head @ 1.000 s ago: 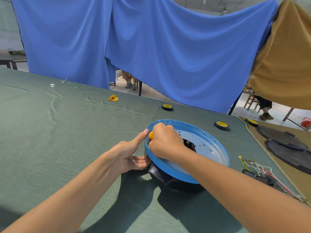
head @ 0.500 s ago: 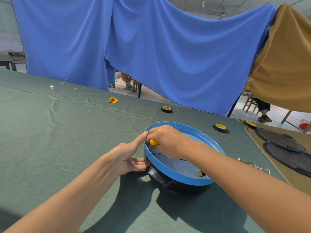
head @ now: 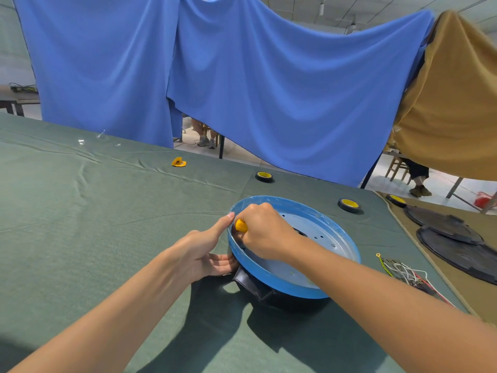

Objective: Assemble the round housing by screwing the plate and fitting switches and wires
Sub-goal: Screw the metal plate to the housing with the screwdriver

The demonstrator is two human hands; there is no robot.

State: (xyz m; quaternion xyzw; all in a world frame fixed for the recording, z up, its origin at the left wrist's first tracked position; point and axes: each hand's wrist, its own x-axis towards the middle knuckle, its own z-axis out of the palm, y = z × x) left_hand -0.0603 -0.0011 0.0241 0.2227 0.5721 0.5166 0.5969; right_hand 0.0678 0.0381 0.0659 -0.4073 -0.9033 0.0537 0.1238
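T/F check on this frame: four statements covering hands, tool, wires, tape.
1. The right hand grips a yellow-handled tool inside the round housing. True.
2. The left hand is clear of the housing. False: its thumb rests on the rim and its fingers touch the side.
3. The wire bundle lies inside the housing. False: it lies on the green cloth, to the housing's right.
4. A tape roll sits on the cloth beyond the housing. True.

Head-worn view — facing forward and down, close above the housing (head: 282, 286).
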